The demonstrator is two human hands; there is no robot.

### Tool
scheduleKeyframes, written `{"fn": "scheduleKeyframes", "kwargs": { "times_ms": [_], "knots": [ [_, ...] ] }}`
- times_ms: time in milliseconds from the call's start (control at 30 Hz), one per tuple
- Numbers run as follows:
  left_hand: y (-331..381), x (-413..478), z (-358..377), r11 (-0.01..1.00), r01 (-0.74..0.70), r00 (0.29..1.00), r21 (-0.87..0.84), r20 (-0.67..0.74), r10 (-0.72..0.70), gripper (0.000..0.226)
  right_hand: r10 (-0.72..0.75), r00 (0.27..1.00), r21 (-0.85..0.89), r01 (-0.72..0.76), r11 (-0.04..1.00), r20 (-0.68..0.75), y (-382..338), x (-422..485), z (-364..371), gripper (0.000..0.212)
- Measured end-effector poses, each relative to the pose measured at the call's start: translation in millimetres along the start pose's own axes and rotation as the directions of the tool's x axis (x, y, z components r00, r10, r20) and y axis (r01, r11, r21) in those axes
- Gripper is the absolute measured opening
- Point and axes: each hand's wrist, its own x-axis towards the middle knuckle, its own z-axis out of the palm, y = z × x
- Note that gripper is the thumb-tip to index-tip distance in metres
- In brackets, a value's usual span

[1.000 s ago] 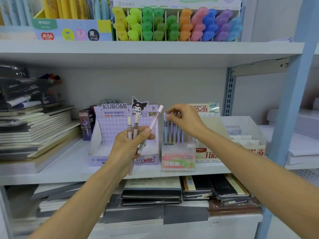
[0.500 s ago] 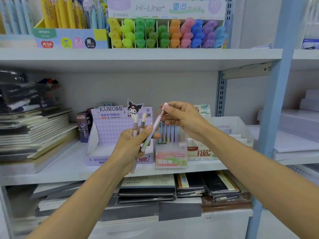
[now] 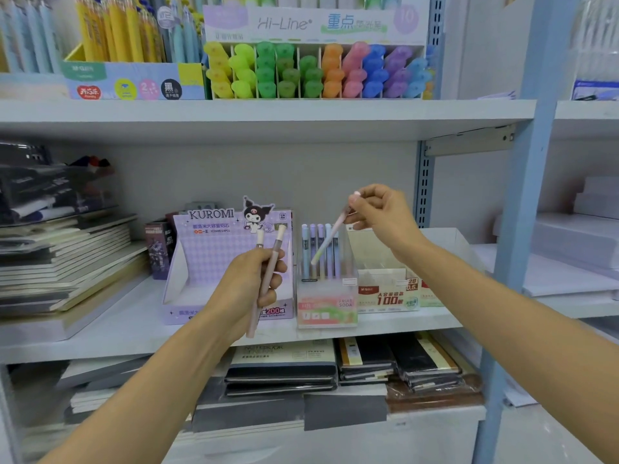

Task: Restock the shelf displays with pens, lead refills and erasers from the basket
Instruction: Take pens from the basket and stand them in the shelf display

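Observation:
My left hand (image 3: 246, 289) grips two pale pink pens (image 3: 268, 272) upright in front of the purple Kuromi display box (image 3: 207, 249). My right hand (image 3: 378, 212) pinches the top end of a pink-to-green pen (image 3: 326, 244), held slanted with its tip above the Fruit Soda pen holder (image 3: 326, 308). Several pastel blue and lilac pens (image 3: 313, 252) stand upright in that holder. The basket is out of view.
A lead refill box (image 3: 388, 296) marked 100 sits right of the holder. Stacked notebooks (image 3: 63, 259) fill the shelf's left side and the shelf below. Highlighters (image 3: 315, 72) line the upper shelf. A blue upright post (image 3: 522, 229) stands at the right.
My right hand has pulled the pink-to-green pen out of my left hand and carried it right, over the Fruit Soda holder. My left hand now holds two pens instead of three.

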Motion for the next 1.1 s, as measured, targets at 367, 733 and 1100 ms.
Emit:
{"fn": "scheduleKeyframes", "kwargs": {
  "times_ms": [367,733,1100],
  "knots": [
    [-9.8,7.5,-11.1,0.997,-0.076,0.991,0.011,0.110,0.074,0.026,-0.064,0.986,-0.286,0.106,0.952,0.154,24.4,7.0,29.0,0.006],
    [-19.6,17.7,-15.3,0.994,-0.100,0.985,0.032,0.144,0.094,0.026,-0.111,0.978,-0.346,0.167,0.923,0.176,27.4,18.9,36.8,0.007],
    [-22.5,19.1,-15.8,0.998,-0.070,0.981,0.001,0.180,0.068,0.029,-0.133,0.979,-0.523,0.196,0.829,0.156,34.9,22.2,43.4,0.023]
  ]
}}
